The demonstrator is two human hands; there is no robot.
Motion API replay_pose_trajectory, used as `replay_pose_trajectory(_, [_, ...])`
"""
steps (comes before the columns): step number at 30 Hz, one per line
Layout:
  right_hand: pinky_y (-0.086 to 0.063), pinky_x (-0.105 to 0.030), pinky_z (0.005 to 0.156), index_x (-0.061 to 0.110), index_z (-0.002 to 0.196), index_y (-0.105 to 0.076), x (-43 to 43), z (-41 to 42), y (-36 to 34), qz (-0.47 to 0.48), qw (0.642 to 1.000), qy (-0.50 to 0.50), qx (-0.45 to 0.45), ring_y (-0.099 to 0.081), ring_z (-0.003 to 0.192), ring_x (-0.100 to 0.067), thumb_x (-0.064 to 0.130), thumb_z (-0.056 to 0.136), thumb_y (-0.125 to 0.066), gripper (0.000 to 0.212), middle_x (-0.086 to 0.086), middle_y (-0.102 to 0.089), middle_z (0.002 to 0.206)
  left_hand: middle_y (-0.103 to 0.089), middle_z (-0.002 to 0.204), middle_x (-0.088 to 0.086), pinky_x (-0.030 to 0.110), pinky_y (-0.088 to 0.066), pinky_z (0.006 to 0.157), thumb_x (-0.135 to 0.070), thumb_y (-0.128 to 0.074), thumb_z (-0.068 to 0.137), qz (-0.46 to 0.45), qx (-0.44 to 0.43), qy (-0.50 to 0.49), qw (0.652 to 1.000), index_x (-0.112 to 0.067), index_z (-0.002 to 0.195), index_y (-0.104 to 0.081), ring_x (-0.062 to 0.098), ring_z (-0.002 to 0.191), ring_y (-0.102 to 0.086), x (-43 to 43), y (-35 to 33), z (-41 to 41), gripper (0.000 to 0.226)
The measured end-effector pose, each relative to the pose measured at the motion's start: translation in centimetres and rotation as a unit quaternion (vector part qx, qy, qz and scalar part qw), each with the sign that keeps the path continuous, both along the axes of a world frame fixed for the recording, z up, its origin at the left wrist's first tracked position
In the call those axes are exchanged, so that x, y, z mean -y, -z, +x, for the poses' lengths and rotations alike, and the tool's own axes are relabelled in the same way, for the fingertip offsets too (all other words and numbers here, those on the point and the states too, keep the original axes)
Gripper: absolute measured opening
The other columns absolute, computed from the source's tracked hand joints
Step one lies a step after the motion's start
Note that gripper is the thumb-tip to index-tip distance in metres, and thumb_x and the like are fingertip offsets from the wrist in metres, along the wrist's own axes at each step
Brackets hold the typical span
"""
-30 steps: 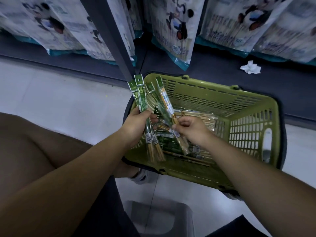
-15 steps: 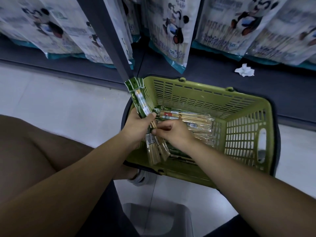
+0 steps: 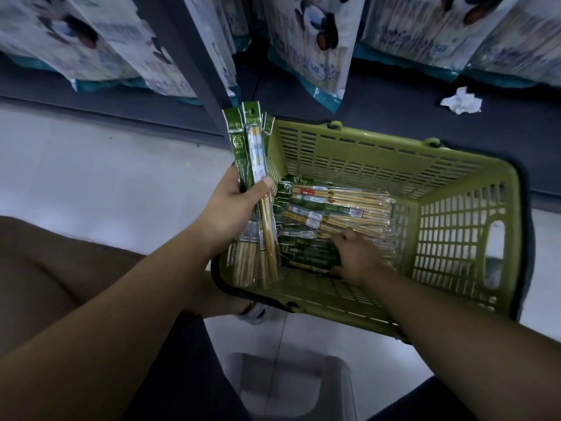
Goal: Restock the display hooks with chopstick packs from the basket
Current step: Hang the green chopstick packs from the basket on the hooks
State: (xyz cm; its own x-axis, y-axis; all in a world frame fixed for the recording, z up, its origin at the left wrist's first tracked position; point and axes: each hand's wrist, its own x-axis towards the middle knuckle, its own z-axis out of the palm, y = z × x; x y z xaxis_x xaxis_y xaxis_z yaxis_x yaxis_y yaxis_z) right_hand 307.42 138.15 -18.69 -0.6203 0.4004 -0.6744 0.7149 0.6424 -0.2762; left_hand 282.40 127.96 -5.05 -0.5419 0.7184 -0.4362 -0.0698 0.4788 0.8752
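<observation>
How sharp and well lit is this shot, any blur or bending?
Head view: dim overall, hanging bags at the top smeared; head view again, chopstick packs in the left hand fairly crisp, basket rim bowed by the wide lens.

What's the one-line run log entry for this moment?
left hand: grips chopstick pack bundle | right hand: among loose packs in green basket, grip unclear | hooks: not in view
</observation>
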Motion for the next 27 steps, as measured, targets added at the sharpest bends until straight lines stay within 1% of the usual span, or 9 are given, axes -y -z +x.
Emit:
replay_pose_trajectory(3, [-0.049,-0.043,0.099,0.023,0.145,-0.044,-0.1,-0.4,0.3,0.005,0.999,-0.033,0.004,-0.048,0.128,-0.031,0.040,0.083,-0.077,0.072,-0.008,-0.048,0.143,-0.068,0.089,-0.030,0.025,-0.045,0.083,-0.046,-0.064,0.090,0.000,0.001,0.000,1.000,-0.025,0.121,-0.058,-0.007,0.089,-0.064,-0.1,0.3,0.3,0.038])
replay_pose_trajectory(7, [-0.050,-0.039,0.092,0.024,0.131,-0.058,-0.6,-0.7,0.1,0.008,0.998,-0.055,0.005,-0.054,0.118,-0.027,0.042,0.087,-0.073,0.050,-0.006,-0.058,0.128,-0.069,0.102,-0.023,0.028,-0.048,0.092,-0.039,-0.065,0.094,0.005,0.015,-0.006,1.000,-0.026,0.130,-0.057,0.004,0.104,-0.066,-0.4,0.5,0.3,0.040])
replay_pose_trajectory(11, [-0.049,-0.034,0.083,0.024,0.126,-0.066,-0.9,-1.0,-0.4,0.022,0.999,-0.033,-0.010,-0.060,0.109,-0.025,0.038,0.093,-0.066,0.035,-0.005,-0.065,0.120,-0.070,0.103,-0.016,0.029,-0.047,0.092,-0.035,-0.065,0.096,0.009,0.023,-0.010,1.000,-0.024,0.130,-0.058,0.009,0.105,-0.066,-0.3,0.5,0.4,0.036])
replay_pose_trajectory(14, [-0.047,-0.032,0.074,0.025,0.123,-0.069,-2.1,-1.2,-1.3,-0.006,1.000,0.000,-0.018,-0.061,0.101,-0.023,0.037,0.094,-0.067,0.031,-0.004,-0.068,0.114,-0.073,0.096,-0.015,0.020,-0.049,0.082,-0.032,-0.067,0.096,0.000,0.032,-0.025,0.999,-0.027,0.119,-0.061,0.003,0.097,-0.069,-0.4,0.3,0.5,0.024])
replay_pose_trajectory(17, [-0.050,-0.033,0.076,0.023,0.118,-0.072,-3.6,-1.7,-3.5,-0.078,0.990,0.101,-0.064,-0.064,0.095,-0.022,0.031,0.092,-0.072,0.027,-0.001,-0.070,0.104,-0.078,0.095,-0.007,0.010,-0.051,0.069,-0.026,-0.070,0.096,-0.005,0.040,-0.056,0.998,-0.026,0.107,-0.065,0.002,0.089,-0.072,-0.6,-0.1,0.8,0.012])
replay_pose_trajectory(20, [-0.057,-0.040,0.077,0.017,0.108,-0.075,-4.6,-3.3,-6.9,-0.150,0.961,0.189,-0.138,-0.069,0.086,-0.024,0.025,0.090,-0.076,0.019,-0.005,-0.073,0.096,-0.080,0.101,0.003,0.025,-0.053,0.067,-0.022,-0.067,0.097,-0.014,0.078,-0.085,0.993,-0.022,0.105,-0.066,0.010,0.085,-0.075,-1.1,-0.7,1.2,0.008])
replay_pose_trajectory(23, [-0.050,-0.028,0.065,0.024,0.095,-0.074,-4.7,-5.4,-10.7,-0.182,0.931,0.225,-0.225,-0.068,0.073,-0.004,0.026,0.091,-0.075,0.005,0.009,-0.073,0.079,-0.079,0.106,0.009,0.041,-0.061,0.079,-0.018,-0.065,0.099,-0.006,0.155,-0.117,0.981,-0.013,0.113,-0.063,0.020,0.101,-0.076,-1.5,-1.2,1.6,0.015])
replay_pose_trajectory(25, [-0.050,-0.026,0.067,0.028,0.100,-0.072,-4.2,-6.9,-13.2,-0.211,0.900,0.253,-0.285,-0.070,0.074,-0.003,0.025,0.089,-0.077,0.013,0.014,-0.075,0.082,-0.077,0.113,0.011,0.049,-0.061,0.089,-0.017,-0.066,0.099,0.010,0.193,-0.121,0.974,-0.010,0.122,-0.063,0.026,0.108,-0.073,-1.9,-1.8,2.2,0.024])
replay_pose_trajectory(27, [-0.055,-0.031,0.075,0.026,0.115,-0.066,-3.6,-8.0,-15.2,-0.222,0.874,0.288,-0.323,-0.073,0.085,-0.015,0.029,0.085,-0.081,0.033,0.004,-0.077,0.097,-0.076,0.116,0.005,0.049,-0.058,0.093,-0.018,-0.067,0.098,0.029,0.197,-0.111,0.974,-0.015,0.125,-0.065,0.023,0.111,-0.072,-2.2,-2.4,2.8,0.028])
